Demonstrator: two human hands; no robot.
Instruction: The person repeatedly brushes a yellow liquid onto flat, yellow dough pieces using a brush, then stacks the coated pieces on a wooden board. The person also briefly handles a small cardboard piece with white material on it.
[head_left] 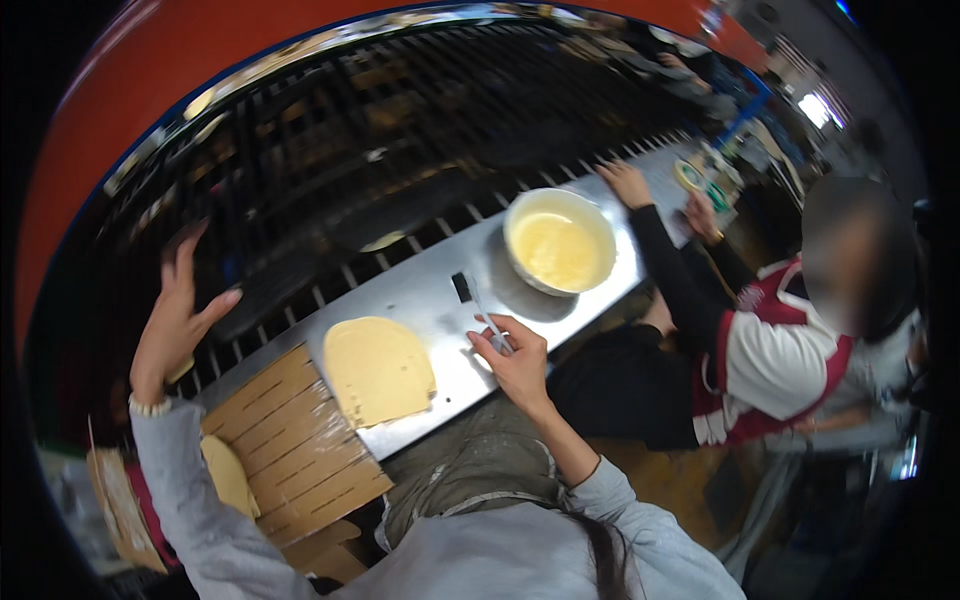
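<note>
Held over the metal worktop (470,372), my right hand (515,355) pinches the pale handle of a small brush (470,291) with a dark head. Left of the brush lies a flat pale-yellow sheet piece (378,368), rounded at the far edge and straight at the near one. Beyond my right hand stands a white bowl (512,262) with creamy yellow liquid (556,248) in it. My left hand (178,325) is raised at the left with thumb and fingers apart, holding nothing. It is in front of the dark slatted conveyor (330,190).
Slotted cardboard (290,420) covers the left end of the worktop, with another yellow piece (228,475) beside it. At the right a co-worker (770,350) rests an arm on the worktop near tape rolls (690,175). A red-orange machine cover (130,100) arches over the conveyor.
</note>
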